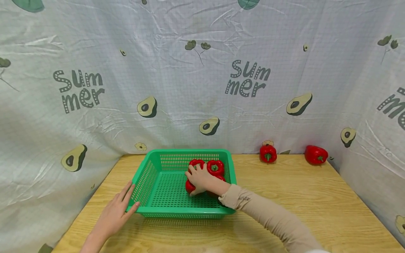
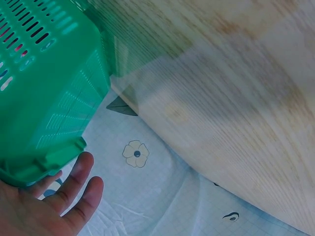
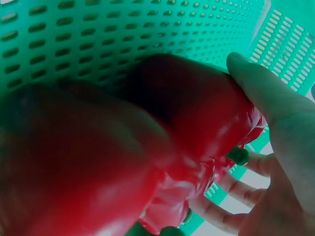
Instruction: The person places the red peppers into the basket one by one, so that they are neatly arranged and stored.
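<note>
A green plastic basket [image 1: 186,210] with slotted walls stands on the table, several red bell peppers in its right half. Inside it, my right hand [image 1: 200,178] grips a red bell pepper [image 1: 190,187] from above. In the right wrist view the thumb lies along one side of that pepper [image 3: 206,113], fingers on the other side by its green stem. Another pepper [image 3: 88,162] sits close beside it. Behind my hand, one pepper [image 1: 216,168] stands stem up. My left hand [image 1: 111,215] rests its extended fingers against the basket's left front rim, holding nothing.
Two more red bell peppers lie outside the basket at the table's back edge: one [image 1: 268,154] right of the basket, another [image 1: 316,155] near the far right corner. A printed cloth [image 1: 177,88] hangs behind and beside the wooden table [image 1: 284,182].
</note>
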Tool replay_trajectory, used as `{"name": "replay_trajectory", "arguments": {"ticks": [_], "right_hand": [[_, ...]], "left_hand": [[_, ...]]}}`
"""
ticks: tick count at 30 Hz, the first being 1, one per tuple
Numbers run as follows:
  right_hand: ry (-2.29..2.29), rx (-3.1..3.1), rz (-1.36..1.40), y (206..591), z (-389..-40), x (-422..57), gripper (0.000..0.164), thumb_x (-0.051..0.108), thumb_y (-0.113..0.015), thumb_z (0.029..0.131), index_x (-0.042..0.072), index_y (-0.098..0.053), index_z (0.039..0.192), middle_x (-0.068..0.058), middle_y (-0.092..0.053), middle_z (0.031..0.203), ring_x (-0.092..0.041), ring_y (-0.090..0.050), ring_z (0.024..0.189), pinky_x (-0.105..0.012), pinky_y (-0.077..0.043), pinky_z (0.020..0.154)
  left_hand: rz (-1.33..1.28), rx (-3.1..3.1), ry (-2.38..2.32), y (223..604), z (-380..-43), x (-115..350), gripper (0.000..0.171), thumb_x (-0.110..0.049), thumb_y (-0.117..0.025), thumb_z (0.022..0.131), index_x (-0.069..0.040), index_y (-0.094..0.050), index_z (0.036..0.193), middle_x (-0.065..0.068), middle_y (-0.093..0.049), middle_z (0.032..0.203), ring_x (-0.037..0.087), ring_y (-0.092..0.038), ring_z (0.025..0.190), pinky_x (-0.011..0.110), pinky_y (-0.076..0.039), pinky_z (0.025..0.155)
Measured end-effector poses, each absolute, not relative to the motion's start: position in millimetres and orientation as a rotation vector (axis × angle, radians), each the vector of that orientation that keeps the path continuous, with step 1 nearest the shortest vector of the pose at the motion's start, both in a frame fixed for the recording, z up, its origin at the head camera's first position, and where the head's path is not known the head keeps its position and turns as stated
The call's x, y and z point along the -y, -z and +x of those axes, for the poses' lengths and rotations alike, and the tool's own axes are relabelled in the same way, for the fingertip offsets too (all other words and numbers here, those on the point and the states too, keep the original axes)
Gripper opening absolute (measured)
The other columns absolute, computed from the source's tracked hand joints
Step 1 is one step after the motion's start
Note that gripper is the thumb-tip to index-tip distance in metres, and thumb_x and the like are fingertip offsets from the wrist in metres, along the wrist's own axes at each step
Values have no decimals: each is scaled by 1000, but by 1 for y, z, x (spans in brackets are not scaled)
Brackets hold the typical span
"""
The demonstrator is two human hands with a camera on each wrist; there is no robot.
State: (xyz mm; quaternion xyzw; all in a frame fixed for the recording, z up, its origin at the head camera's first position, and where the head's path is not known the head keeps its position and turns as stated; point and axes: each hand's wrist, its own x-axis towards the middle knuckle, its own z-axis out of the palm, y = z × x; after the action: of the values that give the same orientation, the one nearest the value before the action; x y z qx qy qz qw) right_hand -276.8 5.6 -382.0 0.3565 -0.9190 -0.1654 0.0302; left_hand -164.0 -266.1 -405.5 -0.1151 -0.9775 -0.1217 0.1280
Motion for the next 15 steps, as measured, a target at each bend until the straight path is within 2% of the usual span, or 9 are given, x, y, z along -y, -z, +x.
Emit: {"name": "replay_trajectory", "arguments": {"ticks": [6, 12, 15], "right_hand": [[551, 2837, 1089, 382, -277, -6, 79, 69, -58, 67, 21, -40, 127, -4, -37, 130, -27, -37, 118, -54, -33, 95], [578, 2956, 1097, 376, -281, -7, 84, 66, -59, 68, 26, -31, 136, -1, -30, 137, -25, -30, 125, -55, -29, 99], [533, 2952, 1115, 380, -291, -11, 86, 69, -56, 67, 29, -27, 138, 0, -30, 135, -24, -29, 124, -57, -28, 98]], "left_hand": [[-335, 2844, 362, 405, -164, 265, 62, -34, -48, 91, 4, -31, 137, 24, -28, 141, 45, -42, 115, 57, -39, 86], [-332, 2841, 359, 404, -164, 265, 61, -34, -47, 91, 4, -30, 137, 24, -28, 141, 45, -42, 115, 57, -39, 86], [-337, 2839, 358, 405, -164, 265, 61, -33, -48, 91, 4, -30, 137, 24, -28, 141, 45, -43, 115, 57, -39, 86]]}}
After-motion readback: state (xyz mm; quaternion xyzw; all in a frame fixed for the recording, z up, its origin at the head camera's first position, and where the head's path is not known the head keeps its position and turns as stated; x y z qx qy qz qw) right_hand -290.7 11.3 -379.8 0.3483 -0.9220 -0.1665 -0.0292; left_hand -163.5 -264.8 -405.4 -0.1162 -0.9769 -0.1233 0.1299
